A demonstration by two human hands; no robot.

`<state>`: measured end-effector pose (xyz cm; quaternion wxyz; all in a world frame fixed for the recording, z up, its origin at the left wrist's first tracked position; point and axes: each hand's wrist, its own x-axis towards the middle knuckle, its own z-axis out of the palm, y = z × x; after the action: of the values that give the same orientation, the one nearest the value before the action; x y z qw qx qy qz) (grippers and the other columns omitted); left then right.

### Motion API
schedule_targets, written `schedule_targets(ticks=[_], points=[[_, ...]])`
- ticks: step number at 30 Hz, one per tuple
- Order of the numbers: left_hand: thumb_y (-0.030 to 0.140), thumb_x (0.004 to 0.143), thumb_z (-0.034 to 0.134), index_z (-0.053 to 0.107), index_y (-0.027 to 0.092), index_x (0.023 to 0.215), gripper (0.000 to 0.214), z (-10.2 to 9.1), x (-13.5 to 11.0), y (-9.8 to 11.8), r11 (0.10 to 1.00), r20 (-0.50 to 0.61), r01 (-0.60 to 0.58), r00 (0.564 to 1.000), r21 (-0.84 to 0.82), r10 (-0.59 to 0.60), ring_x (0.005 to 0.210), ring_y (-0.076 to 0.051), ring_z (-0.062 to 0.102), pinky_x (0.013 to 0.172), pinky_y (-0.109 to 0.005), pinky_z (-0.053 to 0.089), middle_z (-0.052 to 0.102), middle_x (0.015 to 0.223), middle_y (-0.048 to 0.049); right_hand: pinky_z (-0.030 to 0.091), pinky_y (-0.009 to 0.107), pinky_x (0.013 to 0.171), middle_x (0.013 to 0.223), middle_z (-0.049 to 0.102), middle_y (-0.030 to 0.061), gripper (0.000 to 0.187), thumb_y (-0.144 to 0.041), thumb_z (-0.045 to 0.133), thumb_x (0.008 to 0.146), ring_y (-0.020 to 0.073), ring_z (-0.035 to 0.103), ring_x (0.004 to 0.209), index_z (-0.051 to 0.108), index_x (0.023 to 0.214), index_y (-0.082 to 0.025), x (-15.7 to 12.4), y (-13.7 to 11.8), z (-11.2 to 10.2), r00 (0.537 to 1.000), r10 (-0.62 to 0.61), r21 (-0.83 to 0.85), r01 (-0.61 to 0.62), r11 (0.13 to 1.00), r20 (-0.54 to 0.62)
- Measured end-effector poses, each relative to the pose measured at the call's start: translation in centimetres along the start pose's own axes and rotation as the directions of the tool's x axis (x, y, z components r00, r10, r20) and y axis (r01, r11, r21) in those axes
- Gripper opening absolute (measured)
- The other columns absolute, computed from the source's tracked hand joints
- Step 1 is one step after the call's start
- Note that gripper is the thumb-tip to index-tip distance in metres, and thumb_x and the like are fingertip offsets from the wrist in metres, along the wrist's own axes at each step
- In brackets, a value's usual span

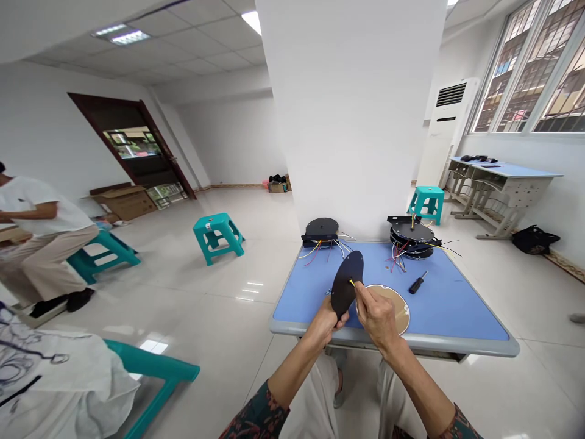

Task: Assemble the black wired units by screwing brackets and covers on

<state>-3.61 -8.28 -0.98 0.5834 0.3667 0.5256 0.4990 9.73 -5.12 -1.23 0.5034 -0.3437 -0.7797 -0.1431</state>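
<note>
My left hand (327, 320) grips the lower edge of a black round disc (346, 281) and holds it tilted up over the near edge of the blue table (457, 305). My right hand (377, 314) pinches a thin yellow wire (352, 283) that sits at the middle of the disc. Under my right hand lies a tan round plate (398, 300), flat on the table.
At the table's back stand two stacks of black discs with loose coloured wires (321, 233) (412, 239). A black screwdriver (417, 283) lies to the right. A white pillar (351, 110) rises behind the table. Teal stools (217, 235) stand on the floor; a seated person (41, 238) is far left.
</note>
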Motion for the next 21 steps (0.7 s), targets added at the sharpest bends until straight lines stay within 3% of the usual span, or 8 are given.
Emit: schedule_targets(ticks=[11, 21], points=[[0.046, 0.074, 0.059, 0.047, 0.022, 0.076, 0.027, -1.0, 0.2, 0.3, 0.988, -0.069, -0.133, 0.988, 0.083, 0.139, 0.038, -0.005, 0.028, 0.041, -0.020, 0.015, 0.038, 0.042, 0.0105, 0.034, 0.027, 0.052, 0.065, 0.068, 0.0051, 0.033, -0.016, 0.044, 0.099, 0.0130, 0.057, 0.052, 0.076, 0.108, -0.014, -0.1, 0.3, -0.4, 0.993, 0.066, 0.070, -0.073, 0.995, 0.100], [0.045, 0.070, 0.060, 0.047, 0.022, 0.075, 0.027, -0.7, -0.1, 0.3, 0.989, -0.023, -0.077, 0.996, 0.123, 0.081, 0.036, -0.004, 0.026, 0.041, -0.020, 0.011, 0.040, 0.043, 0.0102, 0.037, 0.026, 0.056, 0.070, 0.076, 0.0070, 0.033, -0.028, 0.048, 0.101, 0.0137, 0.063, 0.053, 0.079, 0.102, -0.016, 0.5, 0.0, -1.2, 0.974, 0.178, 0.151, -0.199, 0.968, 0.142]])
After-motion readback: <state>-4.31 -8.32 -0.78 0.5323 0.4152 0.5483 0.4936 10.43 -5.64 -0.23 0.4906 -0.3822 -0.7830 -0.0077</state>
